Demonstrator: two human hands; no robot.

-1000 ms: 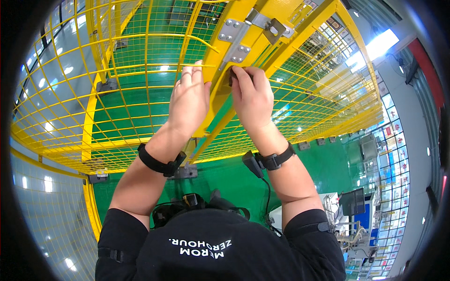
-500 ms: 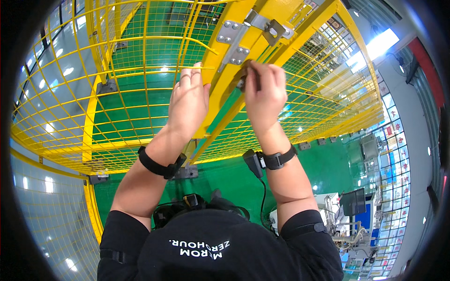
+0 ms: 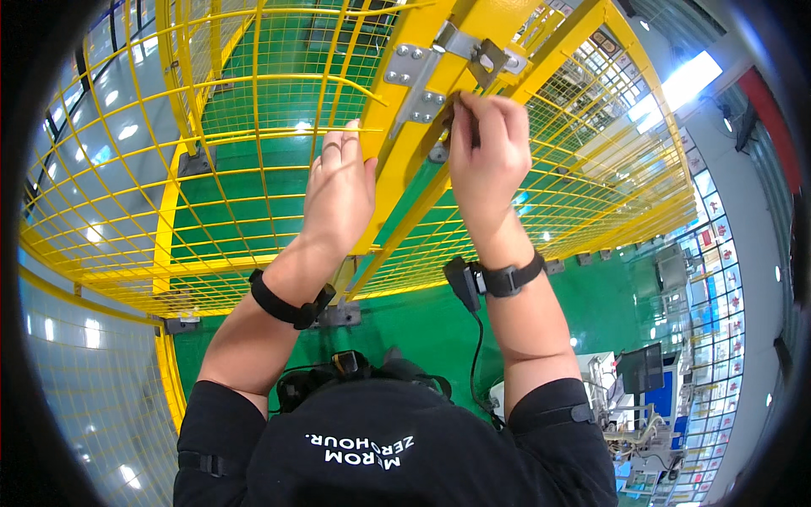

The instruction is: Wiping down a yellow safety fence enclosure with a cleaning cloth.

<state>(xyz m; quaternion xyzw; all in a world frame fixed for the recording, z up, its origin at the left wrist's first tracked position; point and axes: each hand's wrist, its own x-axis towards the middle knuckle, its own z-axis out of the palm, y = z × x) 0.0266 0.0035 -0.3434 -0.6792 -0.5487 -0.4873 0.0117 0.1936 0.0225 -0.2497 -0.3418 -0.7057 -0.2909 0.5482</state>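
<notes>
My left hand [image 3: 340, 196] lies along the left side of a yellow gate post [image 3: 402, 145]. Its fingers are stretched out and together, and the thumb rests near the post's edge. Higher up, my right hand [image 3: 492, 156] is closed in a pinch beside the gap between the post and the yellow frame. A small dark piece shows at its fingertips, mostly hidden by them. Just below them is a small silver round fitting [image 3: 438, 154]. Above the hands, a bolted silver hinge plate [image 3: 411, 66] and a dark metal bracket [image 3: 489, 59] are fixed to the yellow steel.
Yellow wire mesh [image 3: 228, 194] spreads to the left, with more mesh panels [image 3: 583, 190] on the right. Dark feet [image 3: 338, 316] hold the fence on the green floor [image 3: 405, 334]. At lower right stand white equipment and a dark monitor [image 3: 639, 368]. A cable [image 3: 479, 346] hangs from my right wrist device.
My right hand has moved slightly up and to the right, still pinched, uncovering more of the silver fitting. The left hand stays at the post. The view has shifted a little.
</notes>
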